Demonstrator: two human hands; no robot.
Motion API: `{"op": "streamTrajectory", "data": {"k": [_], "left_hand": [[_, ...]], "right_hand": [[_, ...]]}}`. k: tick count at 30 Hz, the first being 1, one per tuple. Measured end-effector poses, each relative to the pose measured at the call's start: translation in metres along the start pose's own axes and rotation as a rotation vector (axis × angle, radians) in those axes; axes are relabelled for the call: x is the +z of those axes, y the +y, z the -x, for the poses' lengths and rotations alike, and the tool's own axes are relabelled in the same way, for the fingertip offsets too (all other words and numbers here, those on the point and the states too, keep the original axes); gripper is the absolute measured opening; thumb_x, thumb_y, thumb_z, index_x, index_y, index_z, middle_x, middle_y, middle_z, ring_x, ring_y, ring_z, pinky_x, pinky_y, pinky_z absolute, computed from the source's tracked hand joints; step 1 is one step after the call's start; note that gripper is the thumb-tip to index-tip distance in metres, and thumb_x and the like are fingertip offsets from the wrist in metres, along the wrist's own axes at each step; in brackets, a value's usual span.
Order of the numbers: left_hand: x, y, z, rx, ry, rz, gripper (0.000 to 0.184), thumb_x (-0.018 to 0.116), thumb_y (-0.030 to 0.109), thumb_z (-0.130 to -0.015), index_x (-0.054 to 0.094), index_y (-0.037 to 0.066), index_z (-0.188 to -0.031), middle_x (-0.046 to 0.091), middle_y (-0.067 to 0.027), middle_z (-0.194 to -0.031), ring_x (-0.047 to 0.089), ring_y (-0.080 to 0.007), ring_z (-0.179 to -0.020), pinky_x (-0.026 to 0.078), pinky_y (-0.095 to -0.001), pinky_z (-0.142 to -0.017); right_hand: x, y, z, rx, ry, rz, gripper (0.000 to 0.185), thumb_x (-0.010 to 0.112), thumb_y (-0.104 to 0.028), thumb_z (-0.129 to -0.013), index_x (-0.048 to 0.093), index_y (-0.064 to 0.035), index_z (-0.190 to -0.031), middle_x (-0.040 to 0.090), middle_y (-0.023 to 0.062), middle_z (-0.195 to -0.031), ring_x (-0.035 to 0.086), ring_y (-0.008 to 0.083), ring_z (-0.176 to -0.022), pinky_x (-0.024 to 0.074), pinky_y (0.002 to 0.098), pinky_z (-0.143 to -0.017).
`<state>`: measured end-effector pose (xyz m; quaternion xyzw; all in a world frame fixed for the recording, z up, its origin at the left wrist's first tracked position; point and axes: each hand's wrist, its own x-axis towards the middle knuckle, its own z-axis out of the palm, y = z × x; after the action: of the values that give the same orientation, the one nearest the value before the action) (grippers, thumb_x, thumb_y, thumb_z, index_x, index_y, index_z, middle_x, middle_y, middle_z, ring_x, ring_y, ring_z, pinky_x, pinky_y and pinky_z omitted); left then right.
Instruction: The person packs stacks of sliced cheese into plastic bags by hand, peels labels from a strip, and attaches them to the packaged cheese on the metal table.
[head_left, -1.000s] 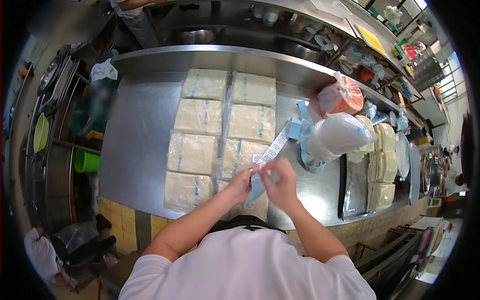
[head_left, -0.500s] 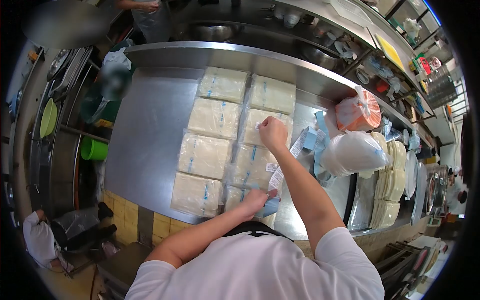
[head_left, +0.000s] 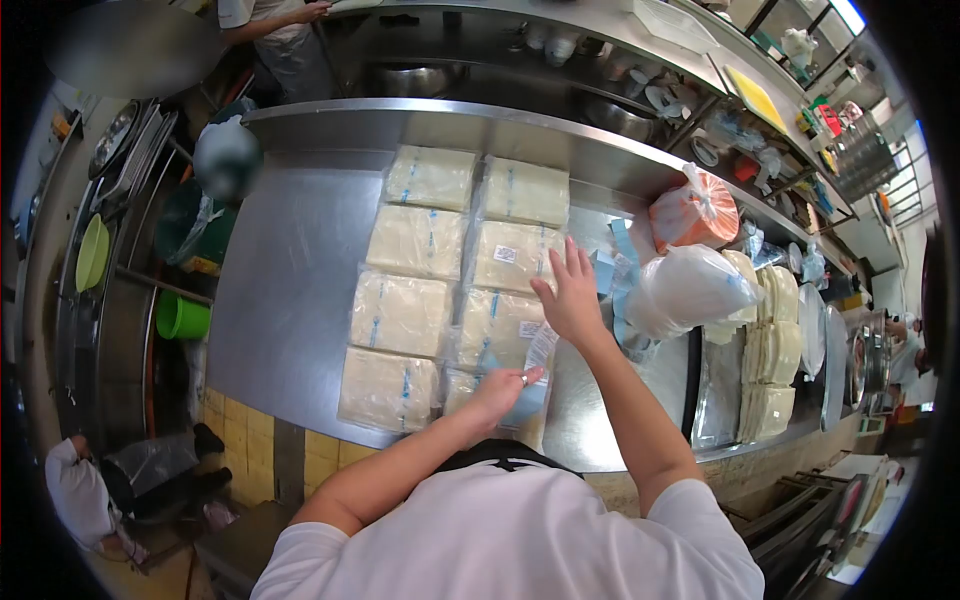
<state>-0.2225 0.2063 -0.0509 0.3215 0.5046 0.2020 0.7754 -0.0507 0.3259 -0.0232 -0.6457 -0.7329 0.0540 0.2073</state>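
Flat clear plastic packs of cream-coloured sheets point(head_left: 400, 312) lie in two columns on the steel table point(head_left: 290, 230). My left hand point(head_left: 498, 392), near the table's front edge, is closed on a strip of white printed labels point(head_left: 543, 347) with pale blue backing. Above the right column's edge, my right hand point(head_left: 573, 305) has its fingers spread and holds nothing. A white label point(head_left: 507, 254) sits on one right-column pack, just left of that hand. Another label point(head_left: 531, 328) shows on the pack below, close to the strip.
To the right are curled blue backing paper point(head_left: 622, 270), a full white plastic bag point(head_left: 690, 290) and an orange bundle in clear plastic point(head_left: 695, 212). Stacked cream packs point(head_left: 770, 350) stand farther right. A raised steel ledge point(head_left: 420, 125) runs behind the table. Other people are at the left.
My right hand has lifted off the right-column pack, moved nearer and spread its fingers, uncovering a label there. The label strip now hangs shorter from my left hand.
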Motion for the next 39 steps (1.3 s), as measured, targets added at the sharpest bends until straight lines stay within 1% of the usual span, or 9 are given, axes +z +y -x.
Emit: {"op": "streamTrajectory", "data": {"k": [2, 5, 8, 12, 14, 23, 26, 33, 39], "left_hand": [[0.006, 0.021, 0.013, 0.055, 0.004, 0.134, 0.037, 0.065, 0.032, -0.103, 0.075, -0.004, -0.108, 0.071, -0.0021, -0.094, 0.063, -0.0112, -0.085, 0.049, -0.0299, -0.080], [0.007, 0.035, 0.019, 0.065, -0.024, 0.229, 0.031, 0.067, 0.026, -0.102, 0.075, -0.003, -0.110, 0.071, -0.0033, -0.102, 0.061, -0.0114, -0.090, 0.048, -0.0305, -0.085], [0.014, 0.040, 0.025, 0.114, -0.060, 0.301, 0.031, 0.066, 0.026, -0.102, 0.074, -0.002, -0.109, 0.071, -0.0038, -0.105, 0.061, -0.0116, -0.095, 0.048, -0.0307, -0.088], [0.023, 0.041, 0.030, 0.138, -0.188, 0.419, 0.029, 0.064, 0.028, -0.104, 0.073, 0.001, -0.107, 0.069, -0.0031, -0.104, 0.061, -0.0115, -0.095, 0.048, -0.0301, -0.088], [0.033, 0.052, 0.043, 0.090, -0.161, 0.533, 0.029, 0.063, 0.029, -0.105, 0.073, 0.003, -0.104, 0.068, -0.0017, -0.099, 0.060, -0.0108, -0.091, 0.048, -0.0295, -0.083], [0.029, 0.028, 0.034, 0.124, -0.046, 0.253, 0.026, 0.062, 0.029, -0.105, 0.073, 0.007, -0.097, 0.061, 0.0035, -0.084, 0.052, -0.0077, -0.074, 0.040, -0.0277, -0.067], [0.018, 0.017, 0.021, 0.100, -0.090, 0.206, 0.026, 0.059, 0.031, -0.106, 0.072, 0.008, -0.104, 0.065, 0.0018, -0.095, 0.056, -0.0099, -0.083, 0.043, -0.0297, -0.075], [0.011, 0.025, 0.018, -0.078, -0.135, 0.382, 0.025, 0.057, 0.031, -0.105, 0.070, 0.010, -0.110, 0.068, -0.0014, -0.098, 0.062, -0.0141, -0.087, 0.048, -0.0312, -0.081], [-0.017, 0.045, 0.005, -0.153, -0.082, 0.615, 0.030, 0.053, 0.033, -0.107, 0.068, 0.010, -0.119, 0.072, -0.0021, -0.103, 0.067, -0.0160, -0.090, 0.052, -0.0314, -0.080]], "right_hand": [[-0.031, 0.000, 0.025, 0.147, 0.013, -0.370, 0.049, 0.073, -0.029, -0.093, 0.064, 0.0017, -0.130, 0.053, 0.0220, -0.148, 0.054, 0.0396, -0.132, 0.0443, 0.0499, -0.109], [-0.089, -0.025, 0.069, 0.202, -0.083, -0.647, 0.046, 0.081, -0.015, -0.085, 0.066, 0.0011, -0.126, 0.069, 0.0194, -0.122, 0.067, 0.0334, -0.108, 0.0547, 0.0394, -0.090], [-0.106, -0.042, 0.110, 0.063, -0.047, -0.574, 0.042, 0.084, -0.009, -0.080, 0.070, -0.0023, -0.119, 0.070, 0.0149, -0.113, 0.066, 0.0292, -0.103, 0.0551, 0.0381, -0.085], [-0.102, -0.048, 0.133, 0.013, 0.036, -0.472, 0.027, 0.082, -0.003, -0.078, 0.073, -0.0036, -0.103, 0.069, 0.0119, -0.102, 0.065, 0.0315, -0.096, 0.0538, 0.0400, -0.080], [-0.104, -0.050, 0.137, 0.001, 0.041, -0.485, 0.027, 0.082, -0.003, -0.076, 0.073, -0.0037, -0.102, 0.069, 0.0114, -0.100, 0.065, 0.0313, -0.095, 0.0536, 0.0402, -0.079], [-0.102, -0.063, 0.150, -0.087, 0.148, -0.366, 0.021, 0.081, -0.005, -0.074, 0.072, -0.0057, -0.093, 0.069, 0.0088, -0.092, 0.064, 0.0305, -0.086, 0.0526, 0.0408, -0.076], [-0.096, -0.061, 0.152, -0.165, 0.207, -0.294, 0.018, 0.079, -0.005, -0.074, 0.072, -0.0076, -0.091, 0.069, 0.0066, -0.092, 0.064, 0.0284, -0.085, 0.0514, 0.0412, -0.075], [-0.095, -0.064, 0.146, -0.326, 0.226, -0.215, 0.020, 0.080, -0.001, -0.071, 0.071, -0.0085, -0.088, 0.069, 0.0048, -0.095, 0.063, 0.0282, -0.090, 0.0497, 0.0428, -0.077], [-0.114, -0.090, 0.117, -0.282, 0.129, -0.547, 0.020, 0.079, 0.001, -0.072, 0.070, -0.0074, -0.088, 0.070, 0.0077, -0.099, 0.064, 0.0319, -0.098, 0.0509, 0.0427, -0.086]]}}
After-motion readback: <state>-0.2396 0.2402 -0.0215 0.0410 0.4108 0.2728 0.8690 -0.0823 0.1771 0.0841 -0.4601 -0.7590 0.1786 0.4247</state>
